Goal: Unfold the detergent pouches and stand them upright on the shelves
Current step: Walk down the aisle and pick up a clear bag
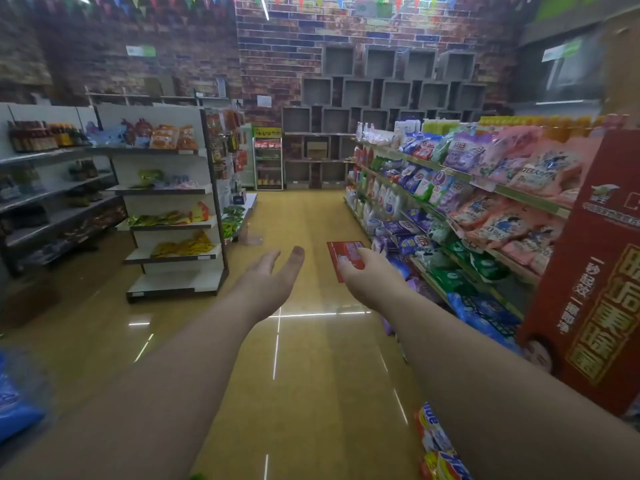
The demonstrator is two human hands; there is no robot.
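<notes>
Right hand [367, 275] pinches a red pouch [344, 258] (flat, held at one o'clock) toward the shelves [460, 174]; left hand [273, 282] reaches with fingers straight, released.

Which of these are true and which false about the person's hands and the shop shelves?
1. The right hand holds a red pouch. True.
2. The left hand grips a blue bottle. False: it is open, fingers straight, and holds nothing.
3. The detergent shelves run along the person's right side. True.
4. The red pouch already stands on a shelf. False: it is in the air over the yellow floor, held in the hand.
5. The back wall is plain white. False: it shows a multicoloured brick pattern.
</notes>
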